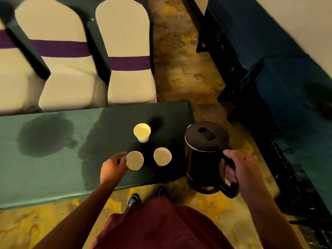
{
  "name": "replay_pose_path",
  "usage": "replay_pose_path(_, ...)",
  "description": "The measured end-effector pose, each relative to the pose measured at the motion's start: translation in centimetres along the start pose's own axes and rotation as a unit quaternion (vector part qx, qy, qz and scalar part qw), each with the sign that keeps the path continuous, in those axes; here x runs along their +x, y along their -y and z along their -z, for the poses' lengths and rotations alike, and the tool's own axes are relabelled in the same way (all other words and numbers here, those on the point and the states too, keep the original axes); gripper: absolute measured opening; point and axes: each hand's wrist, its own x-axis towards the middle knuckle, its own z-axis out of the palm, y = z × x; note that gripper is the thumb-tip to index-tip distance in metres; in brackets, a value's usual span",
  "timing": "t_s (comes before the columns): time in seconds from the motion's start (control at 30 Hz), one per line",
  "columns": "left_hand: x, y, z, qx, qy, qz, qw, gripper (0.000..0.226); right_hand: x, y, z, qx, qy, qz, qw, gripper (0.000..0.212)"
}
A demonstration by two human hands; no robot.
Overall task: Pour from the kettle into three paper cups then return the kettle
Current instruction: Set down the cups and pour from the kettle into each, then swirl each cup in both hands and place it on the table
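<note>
Kettle (pixel 206 155), black plastic, lid closed, was held upright by its handle in the right hand's (pixel 240 169) curled grip just right of three white paper cups (pixel 142 132), while the left hand (pixel 113 167) loosely touched the nearest-left cup (pixel 134 160); pouring appeared not yet begun.

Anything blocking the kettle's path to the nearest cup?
Nothing visible does. The kettle, gripped at the handle by the right hand, has bare tablecloth between it and the near right cup.
</note>
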Motion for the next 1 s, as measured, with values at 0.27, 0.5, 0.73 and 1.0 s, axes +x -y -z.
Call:
replay_pose_path(0.27,-1.0,-0.5,-1.0,-0.012,-0.035,0.053,0.998,0.024,6.9,0.4,-1.5,0.018,0.011,0.006,1.000,0.040)
replay_pose_path(0.5,-1.3,-1.1,-1.7,0.007,-0.060,0.064,0.996,0.024,12.8,1.7,-5.0,-0.007,0.052,0.033,0.998,0.037)
replay_pose_path(0.73,-1.4,-1.0,-1.9,0.024,-0.048,0.082,0.995,0.025,16.4,2.2,-9.0,0.029,0.074,0.040,0.996,0.034)
replay_pose_path(1.0,-1.1,-0.5,-2.4,0.029,-0.052,0.090,0.994,0.029,16.7,-1.6,-9.9,0.055,0.089,0.026,0.994,0.028)
